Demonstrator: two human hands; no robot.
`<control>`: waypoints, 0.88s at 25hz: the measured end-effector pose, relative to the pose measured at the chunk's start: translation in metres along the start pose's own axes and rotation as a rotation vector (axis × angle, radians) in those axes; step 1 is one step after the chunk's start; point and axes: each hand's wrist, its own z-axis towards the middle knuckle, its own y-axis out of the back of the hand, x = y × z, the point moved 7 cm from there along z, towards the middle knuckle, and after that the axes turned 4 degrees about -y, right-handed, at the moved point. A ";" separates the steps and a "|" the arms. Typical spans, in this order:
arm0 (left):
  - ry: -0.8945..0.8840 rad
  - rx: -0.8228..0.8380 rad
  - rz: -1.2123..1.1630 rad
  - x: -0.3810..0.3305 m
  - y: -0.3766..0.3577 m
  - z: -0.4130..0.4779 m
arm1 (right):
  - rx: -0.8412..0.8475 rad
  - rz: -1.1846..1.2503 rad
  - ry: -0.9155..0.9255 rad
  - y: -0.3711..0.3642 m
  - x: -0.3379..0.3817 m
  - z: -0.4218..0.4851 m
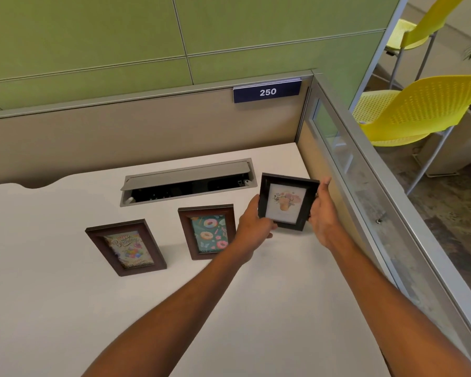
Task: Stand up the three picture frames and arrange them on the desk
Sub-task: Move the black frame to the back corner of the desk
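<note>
Black frame [287, 201]: we are gripping it between left hand [253, 221] and right hand [322, 213], above the desk [65, 308].
Brown frames: birthday frame [125, 247] and donut frame [207, 231] are lying on the desk.
Cable tray [188, 182]: lid is sitting open; contents unclear.

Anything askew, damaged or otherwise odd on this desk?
No damage shows. The brown-framed birthday picture sits rotated relative to the brown-framed doughnut picture, so the row looks uneven. The grey cable-tray lid on the white desk is open. Both hands hold the black-framed flower picture.
</note>
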 end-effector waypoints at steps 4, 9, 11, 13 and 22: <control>0.004 -0.042 0.043 -0.046 -0.002 0.044 | -0.038 0.006 0.050 -0.002 0.043 0.030; 0.064 -0.090 0.191 -0.105 0.010 0.110 | -0.056 0.007 0.111 -0.014 0.092 0.068; 0.063 -0.064 0.255 -0.121 0.015 0.134 | -0.073 0.011 0.123 -0.019 0.103 0.086; 0.079 -0.031 0.312 -0.127 0.018 0.158 | -0.097 0.032 0.108 -0.021 0.108 0.106; 0.106 0.146 0.451 -0.109 0.019 0.234 | -0.133 0.074 0.113 -0.016 0.101 0.178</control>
